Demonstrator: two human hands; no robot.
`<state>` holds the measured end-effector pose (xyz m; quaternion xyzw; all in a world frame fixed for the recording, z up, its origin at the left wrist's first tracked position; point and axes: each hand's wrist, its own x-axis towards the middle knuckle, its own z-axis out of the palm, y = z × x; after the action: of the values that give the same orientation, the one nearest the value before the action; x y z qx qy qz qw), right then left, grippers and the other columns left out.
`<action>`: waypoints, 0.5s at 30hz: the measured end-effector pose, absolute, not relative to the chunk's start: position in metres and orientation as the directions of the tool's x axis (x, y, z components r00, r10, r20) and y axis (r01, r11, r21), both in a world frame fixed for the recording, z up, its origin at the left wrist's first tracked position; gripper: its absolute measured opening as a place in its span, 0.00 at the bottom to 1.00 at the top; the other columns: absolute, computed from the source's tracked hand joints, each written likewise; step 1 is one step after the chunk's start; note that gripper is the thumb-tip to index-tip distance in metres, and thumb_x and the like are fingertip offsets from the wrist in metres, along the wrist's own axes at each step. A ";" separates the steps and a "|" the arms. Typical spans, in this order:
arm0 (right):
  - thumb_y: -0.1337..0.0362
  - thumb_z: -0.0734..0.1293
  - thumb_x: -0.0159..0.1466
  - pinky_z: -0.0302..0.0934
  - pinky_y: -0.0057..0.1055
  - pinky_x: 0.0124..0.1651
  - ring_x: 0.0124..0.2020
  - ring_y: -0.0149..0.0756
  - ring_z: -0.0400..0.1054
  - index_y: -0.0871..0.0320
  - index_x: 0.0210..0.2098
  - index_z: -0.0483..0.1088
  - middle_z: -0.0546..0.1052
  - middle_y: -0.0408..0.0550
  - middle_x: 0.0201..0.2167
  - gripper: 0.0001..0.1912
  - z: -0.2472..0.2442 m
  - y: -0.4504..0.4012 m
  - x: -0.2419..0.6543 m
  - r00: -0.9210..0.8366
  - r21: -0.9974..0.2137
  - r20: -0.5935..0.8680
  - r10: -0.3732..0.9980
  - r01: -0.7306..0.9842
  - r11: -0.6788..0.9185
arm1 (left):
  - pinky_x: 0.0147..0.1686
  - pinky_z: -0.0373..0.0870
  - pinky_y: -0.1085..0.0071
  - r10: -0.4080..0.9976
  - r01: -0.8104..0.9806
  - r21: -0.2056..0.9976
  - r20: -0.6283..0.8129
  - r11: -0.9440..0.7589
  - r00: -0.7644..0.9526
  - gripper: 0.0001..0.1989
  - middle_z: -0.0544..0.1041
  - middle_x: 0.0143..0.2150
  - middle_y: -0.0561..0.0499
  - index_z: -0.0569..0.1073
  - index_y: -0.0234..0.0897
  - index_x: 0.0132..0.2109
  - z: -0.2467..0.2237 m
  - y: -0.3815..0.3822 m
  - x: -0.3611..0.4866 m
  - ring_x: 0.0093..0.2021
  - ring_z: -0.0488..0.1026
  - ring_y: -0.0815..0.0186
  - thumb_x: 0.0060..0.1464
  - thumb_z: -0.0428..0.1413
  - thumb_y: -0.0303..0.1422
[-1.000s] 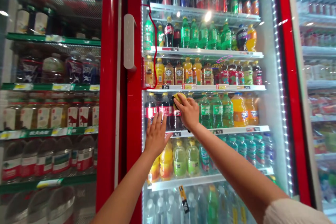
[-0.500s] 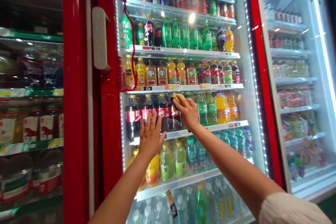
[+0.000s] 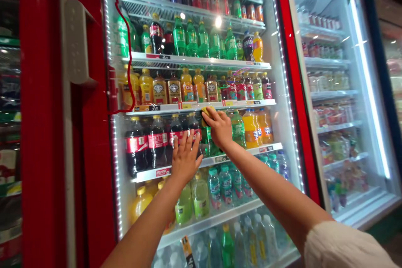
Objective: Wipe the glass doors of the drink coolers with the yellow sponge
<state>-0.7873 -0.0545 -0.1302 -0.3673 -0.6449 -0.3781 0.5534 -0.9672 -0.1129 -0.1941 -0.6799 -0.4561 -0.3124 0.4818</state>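
A glass fridge door [image 3: 201,234] with a red frame stands in front of me, shut over shelves of bottled drinks. My right hand [image 3: 220,127] is closed on a yellow sponge [image 3: 207,112], which it presses to the glass just below a shelf edge, in front of green bottles [image 3: 238,127]. The fingers hide much of the sponge. Lower and to the left, my left hand [image 3: 186,155] lies open with fingers spread on the glass. Cola bottles with red labels [image 3: 137,144] stand behind the door beside it.
A pale door handle [image 3: 76,42] juts out at the left. A red line [image 3: 129,46] curves down the door's left side. Another lit fridge [image 3: 333,92] stands to the right, and a dark one [image 3: 10,92] to the left.
My view has turned right, so the fridge sits further left in it. Both hands have moved right across the glass, the sponge passing from the cola bottles to the green ones.
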 end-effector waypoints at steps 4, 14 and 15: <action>0.73 0.58 0.68 0.62 0.47 0.48 0.56 0.51 0.62 0.40 0.65 0.67 0.66 0.44 0.69 0.31 -0.112 -0.031 -0.735 0.096 -0.120 0.992 0.076 0.893 0.433 | 0.75 0.36 0.45 0.313 0.921 -0.369 0.867 -0.122 0.389 0.38 0.50 0.77 0.43 0.53 0.41 0.75 -0.195 -0.103 -0.947 0.77 0.44 0.51 0.64 0.55 0.45; 0.70 0.63 0.70 0.63 0.44 0.53 0.60 0.45 0.64 0.35 0.59 0.72 0.72 0.39 0.64 0.25 -0.136 -0.018 -0.706 -0.113 0.089 0.993 0.021 0.869 0.486 | 0.75 0.33 0.45 0.300 0.900 -0.421 0.849 -0.112 0.435 0.35 0.50 0.77 0.42 0.58 0.38 0.73 -0.190 -0.079 -0.877 0.77 0.43 0.52 0.63 0.56 0.43; 0.71 0.62 0.70 0.64 0.44 0.53 0.61 0.45 0.64 0.35 0.59 0.72 0.72 0.38 0.65 0.26 -0.125 -0.013 -0.694 -0.096 0.076 0.995 0.016 0.865 0.495 | 0.75 0.33 0.45 0.293 0.900 -0.421 0.851 -0.116 0.436 0.35 0.51 0.77 0.42 0.59 0.38 0.73 -0.188 -0.075 -0.869 0.77 0.43 0.52 0.64 0.56 0.43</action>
<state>-0.6938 -0.0127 -0.1248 -0.3428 -0.6429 -0.3672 0.5782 -0.8685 -0.0751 -0.1884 -0.6829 -0.4365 -0.3024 0.5016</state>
